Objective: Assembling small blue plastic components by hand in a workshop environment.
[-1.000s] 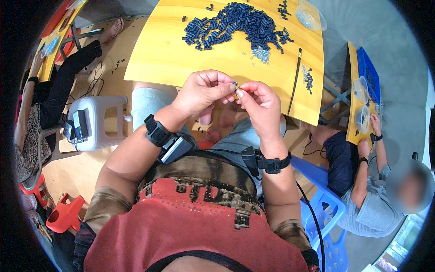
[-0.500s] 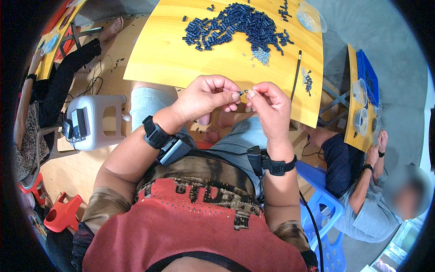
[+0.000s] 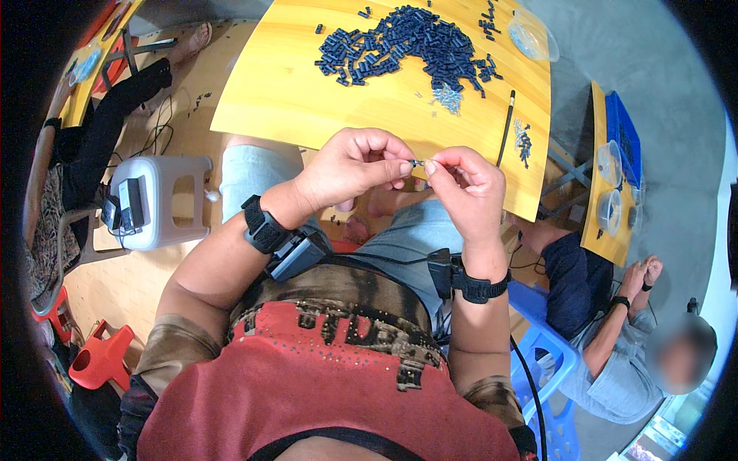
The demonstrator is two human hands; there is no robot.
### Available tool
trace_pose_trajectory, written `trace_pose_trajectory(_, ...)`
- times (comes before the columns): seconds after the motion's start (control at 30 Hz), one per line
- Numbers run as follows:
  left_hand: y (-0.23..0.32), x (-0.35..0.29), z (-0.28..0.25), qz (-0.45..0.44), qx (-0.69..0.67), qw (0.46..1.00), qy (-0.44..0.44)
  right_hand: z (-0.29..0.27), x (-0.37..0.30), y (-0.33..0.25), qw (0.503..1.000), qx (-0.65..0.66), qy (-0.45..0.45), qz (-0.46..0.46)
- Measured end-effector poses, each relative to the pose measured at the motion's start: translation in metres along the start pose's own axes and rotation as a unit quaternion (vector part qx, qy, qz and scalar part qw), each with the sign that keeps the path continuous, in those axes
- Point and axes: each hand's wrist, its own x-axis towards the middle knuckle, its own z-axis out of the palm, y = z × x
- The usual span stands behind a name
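Observation:
In front of the yellow table's near edge, my left hand [image 3: 357,163] pinches a small black part [image 3: 416,163] between thumb and fingers. My right hand [image 3: 467,180] meets it from the other side, thumb and forefinger closed at the part's right end. What those right fingertips hold is too small to make out. A large heap of short black cylindrical parts [image 3: 442,46] lies on the table beyond my hands. Next to its near side is a little pile of clear or silvery bits [image 3: 447,100].
A black stick [image 3: 506,128] lies on the yellow table [image 3: 284,96], beside scattered small dark and metal parts [image 3: 523,144]. A clear tub [image 3: 530,37] stands at the far right corner. A person [image 3: 607,338] sits at another table on the right. A white stool [image 3: 173,200] stands left.
My right hand has shifted slightly right and down. The small gap between the two hands' pieces has closed, and the black part now spans between my fingertips.

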Motion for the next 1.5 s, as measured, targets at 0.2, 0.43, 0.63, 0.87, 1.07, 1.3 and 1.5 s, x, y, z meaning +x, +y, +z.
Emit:
trace_pose_trajectory(0.2,-0.001,0.000,-0.002,0.014,0.003,1.000,-0.004,0.000,-0.001,-0.004,1.000,-0.023,-0.006,-0.009)
trace_pose_trajectory(0.43,-0.003,-0.001,-0.003,0.020,0.011,1.000,-0.001,0.001,-0.002,-0.005,0.999,-0.044,-0.002,-0.024)
trace_pose_trajectory(0.63,-0.005,-0.002,-0.004,0.025,0.008,1.000,-0.006,0.001,-0.002,-0.006,0.997,-0.067,-0.011,-0.049)
trace_pose_trajectory(0.87,-0.003,-0.004,-0.003,0.032,0.022,0.999,-0.003,0.002,0.000,-0.017,0.990,-0.120,-0.017,-0.078)
trace_pose_trajectory(1.07,0.009,-0.007,0.000,-0.014,0.023,1.000,0.016,0.005,0.003,-0.023,0.979,-0.158,-0.018,-0.124)
trace_pose_trajectory(1.3,0.001,-0.005,-0.004,0.009,0.027,0.999,0.022,0.010,0.006,-0.022,0.978,-0.161,-0.020,-0.129)
trace_pose_trajectory(1.5,-0.002,-0.003,-0.004,0.003,0.030,0.998,0.050,0.014,0.013,-0.023,0.966,-0.205,-0.037,-0.151)
